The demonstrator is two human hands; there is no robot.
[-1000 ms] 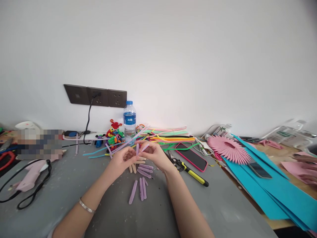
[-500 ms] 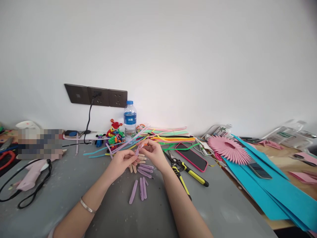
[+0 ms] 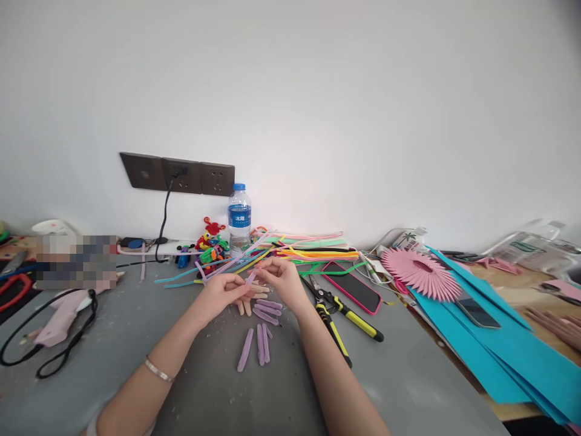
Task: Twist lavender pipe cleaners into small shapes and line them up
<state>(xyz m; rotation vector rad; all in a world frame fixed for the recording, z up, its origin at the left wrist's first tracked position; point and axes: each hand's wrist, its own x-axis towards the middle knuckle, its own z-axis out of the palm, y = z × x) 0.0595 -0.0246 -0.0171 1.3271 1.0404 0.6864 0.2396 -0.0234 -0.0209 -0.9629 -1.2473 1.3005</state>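
Between both hands is a short lilac pipe cleaner [image 3: 250, 277]. My left hand [image 3: 225, 294] pinches its lower end, and the fingertips of my right hand [image 3: 282, 282] close on its upper end. Just under the hands lie several cream pipe-cleaner pieces [image 3: 258, 295], partly hidden by the fingers. Nearer to me, folded purple pipe-cleaner pieces [image 3: 267, 312] rest on the grey table [image 3: 204, 387], with a separate purple piece [image 3: 245, 350] at the front left of them.
Yellow-and-black pliers [image 3: 340, 315] and a pink-cased phone [image 3: 353, 287] lie right of my right hand. Behind are a water bottle [image 3: 239, 218] and a pile of colourful pipe cleaners [image 3: 313, 248]. A pink glue gun [image 3: 61, 318] with its cord sits left. Another person's hand [image 3: 558, 327] shows far right.
My hands stay close together, with small finger shifts on the lilac pipe cleaner. At the far right, another person's hand has come into view over the wooden table.
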